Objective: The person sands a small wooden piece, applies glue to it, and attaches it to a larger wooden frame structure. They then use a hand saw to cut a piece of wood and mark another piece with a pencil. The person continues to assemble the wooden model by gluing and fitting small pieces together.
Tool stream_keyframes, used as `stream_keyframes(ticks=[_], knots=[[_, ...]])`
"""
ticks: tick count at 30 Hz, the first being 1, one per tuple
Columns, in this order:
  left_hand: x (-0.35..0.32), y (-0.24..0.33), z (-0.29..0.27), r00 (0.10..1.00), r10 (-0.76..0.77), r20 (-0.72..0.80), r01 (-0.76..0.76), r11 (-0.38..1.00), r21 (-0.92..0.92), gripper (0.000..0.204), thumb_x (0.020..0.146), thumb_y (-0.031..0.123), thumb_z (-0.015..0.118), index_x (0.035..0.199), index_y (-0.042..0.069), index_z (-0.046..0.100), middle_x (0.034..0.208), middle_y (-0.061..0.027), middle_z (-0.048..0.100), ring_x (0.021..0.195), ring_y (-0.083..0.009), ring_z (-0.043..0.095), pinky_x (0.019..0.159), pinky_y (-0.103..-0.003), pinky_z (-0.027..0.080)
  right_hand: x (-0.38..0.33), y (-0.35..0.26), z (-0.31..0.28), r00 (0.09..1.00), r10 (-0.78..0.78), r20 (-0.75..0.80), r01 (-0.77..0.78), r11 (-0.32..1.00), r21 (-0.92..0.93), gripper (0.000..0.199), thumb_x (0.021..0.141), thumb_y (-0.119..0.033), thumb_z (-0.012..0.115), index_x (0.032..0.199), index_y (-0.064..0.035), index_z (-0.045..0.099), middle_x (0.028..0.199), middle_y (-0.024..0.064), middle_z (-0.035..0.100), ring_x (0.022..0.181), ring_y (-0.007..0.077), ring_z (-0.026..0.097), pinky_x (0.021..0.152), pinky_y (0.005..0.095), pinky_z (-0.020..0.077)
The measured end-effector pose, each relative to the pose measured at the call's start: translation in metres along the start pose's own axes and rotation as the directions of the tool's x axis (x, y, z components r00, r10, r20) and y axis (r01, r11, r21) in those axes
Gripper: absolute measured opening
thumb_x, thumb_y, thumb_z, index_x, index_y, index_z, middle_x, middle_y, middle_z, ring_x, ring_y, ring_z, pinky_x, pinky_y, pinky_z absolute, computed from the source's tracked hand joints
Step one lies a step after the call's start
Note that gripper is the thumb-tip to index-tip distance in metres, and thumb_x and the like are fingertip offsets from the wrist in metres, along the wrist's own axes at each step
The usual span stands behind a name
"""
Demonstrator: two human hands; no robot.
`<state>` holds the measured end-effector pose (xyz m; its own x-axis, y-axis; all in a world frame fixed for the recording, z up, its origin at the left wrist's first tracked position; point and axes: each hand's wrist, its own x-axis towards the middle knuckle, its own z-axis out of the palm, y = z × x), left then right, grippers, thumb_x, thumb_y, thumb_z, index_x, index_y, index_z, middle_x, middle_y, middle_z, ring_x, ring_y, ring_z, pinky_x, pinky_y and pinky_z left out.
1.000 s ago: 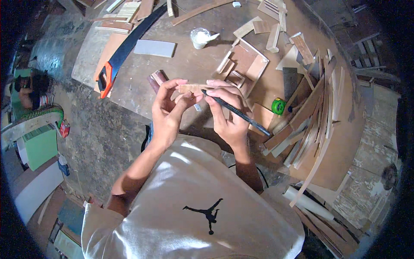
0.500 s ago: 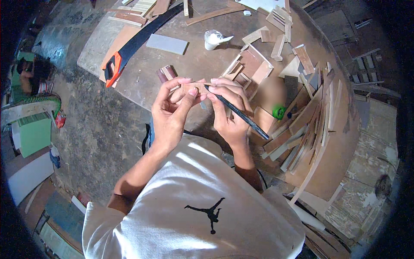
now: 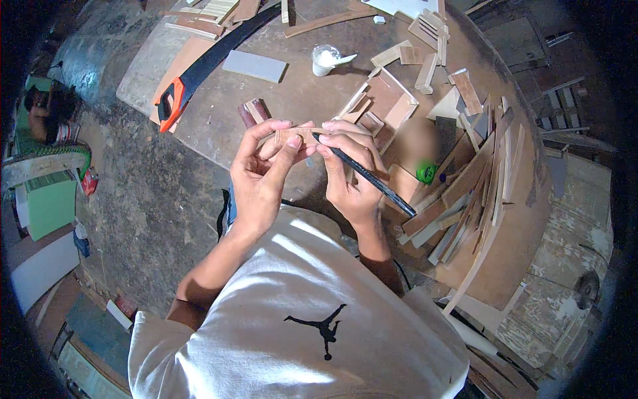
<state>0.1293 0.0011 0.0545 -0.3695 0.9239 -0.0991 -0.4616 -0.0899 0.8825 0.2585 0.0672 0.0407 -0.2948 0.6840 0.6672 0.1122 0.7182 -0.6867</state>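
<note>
Just above the near edge of the workbench, my left hand (image 3: 260,179) pinches a small, thin piece of wood (image 3: 287,137) between thumb and fingers. My right hand (image 3: 355,189) grips a black pencil (image 3: 372,178), its tip resting at the right part of the wood. The fingers of my right hand also touch or nearly touch the piece's far edge. Beyond my left fingers lies a dark reddish-brown block (image 3: 253,113) with a pale stripe. An open wooden box frame (image 3: 404,100) with small pieces inside lies past my right hand.
An orange-handled handsaw (image 3: 174,103) lies at the left of the bench, near a grey rectangular block (image 3: 255,66). A cup of white paste (image 3: 323,61) holds a stick. Wood strips (image 3: 475,186) pile up at the right, by a small green object (image 3: 426,172). A person (image 3: 46,113) is at far left.
The view has shifted slightly, so the bench things sit a little further left. Both hands keep their grips, with the pencil tip still at the wood.
</note>
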Motion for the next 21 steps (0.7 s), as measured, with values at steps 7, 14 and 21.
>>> stream_keyframes(ticks=[7, 14, 21], knots=[[0.0034, 0.0007, 0.0002, 1.0, -0.017, -0.008, 0.017, 1.0, -0.002, 0.027, 0.097, 0.006, 0.058, 0.123, 0.002, 0.05, 0.12, -0.024, 0.064, 0.107, -0.0234, 0.065, 0.095, -0.037, 0.053, 0.0033, 0.0003, 0.0014, 1.0, 0.002, -0.01, -0.002, 1.0, 0.01, 0.024, 0.082, 0.003, 0.071, 0.104, -0.0016, 0.063, 0.101, 0.0144, 0.067, 0.097, 0.03, 0.066, 0.082, 0.0374, 0.0539], [0.0052, 0.0026, -0.002, 1.0, -0.028, 0.0, 0.028, 0.999, 0.019, 0.028, 0.097, 0.007, 0.059, 0.123, 0.003, 0.05, 0.121, -0.0238, 0.064, 0.107, -0.0235, 0.065, 0.094, -0.037, 0.053, 0.0042, 0.0017, 0.0033, 1.0, -0.013, -0.012, 0.013, 1.0, 0.001, 0.023, 0.083, 0.003, 0.071, 0.103, -0.0011, 0.063, 0.1, 0.0146, 0.067, 0.096, 0.03, 0.066, 0.081, 0.0373, 0.0538], [0.0059, 0.0048, -0.0015, 1.0, -0.028, -0.002, 0.028, 1.0, 0.004, 0.028, 0.097, 0.005, 0.057, 0.124, 0.002, 0.049, 0.121, -0.0245, 0.063, 0.107, -0.0239, 0.065, 0.094, -0.037, 0.054, 0.0057, 0.0014, 0.0039, 1.0, -0.013, -0.004, 0.013, 1.0, 0.002, 0.022, 0.083, 0.003, 0.071, 0.103, -0.0012, 0.063, 0.099, 0.0148, 0.066, 0.094, 0.0301, 0.066, 0.08, 0.0372, 0.0536]])
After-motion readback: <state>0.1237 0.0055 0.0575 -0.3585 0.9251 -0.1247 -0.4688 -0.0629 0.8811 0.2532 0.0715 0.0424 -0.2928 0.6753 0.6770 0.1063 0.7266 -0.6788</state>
